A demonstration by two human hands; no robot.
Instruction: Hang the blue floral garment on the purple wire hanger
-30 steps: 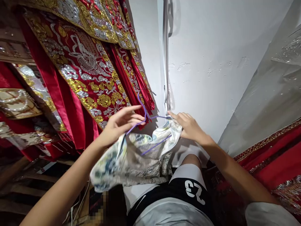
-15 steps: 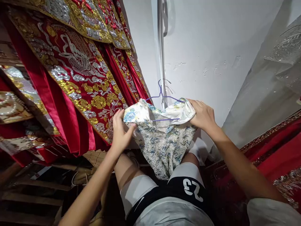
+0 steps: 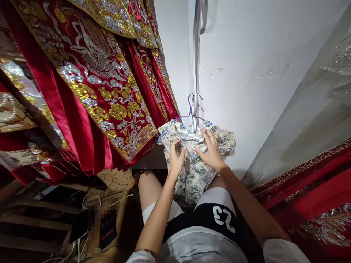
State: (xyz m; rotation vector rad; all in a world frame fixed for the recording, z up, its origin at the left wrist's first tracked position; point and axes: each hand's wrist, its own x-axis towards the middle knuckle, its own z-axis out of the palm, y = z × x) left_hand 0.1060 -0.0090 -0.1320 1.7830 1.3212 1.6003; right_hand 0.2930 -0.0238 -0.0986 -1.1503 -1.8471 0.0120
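A white blouse (image 3: 189,182) with blue and yellow flowers hangs on a thin purple hanger (image 3: 190,109), its short sleeves spread to both sides. The hanger's hook is up by a narrow pale upright strip on the wall. At the left of the neckline, my left hand (image 3: 177,159) has its thumb and fingers closed on the front cloth. My right hand (image 3: 211,151) grips the collar edge on the other side, fingers above and thumb below. The hanger's lower bar shows in the neck opening between them. The blouse's lower end hangs between my knees.
Red costumes (image 3: 109,84) with gold and silver sequins hang close on the left. A white wall (image 3: 246,44) stands ahead. More red sequinned cloth (image 3: 323,190) lies at the right. At lower left are a phone (image 3: 108,231) and white cables (image 3: 78,244) on a wooden surface.
Both hands have left the blouse's shoulders and moved inward to the neckline. The shoulder cloth, folded inward before, now lies spread out over the hanger with the sleeves out. The view has shifted slightly.
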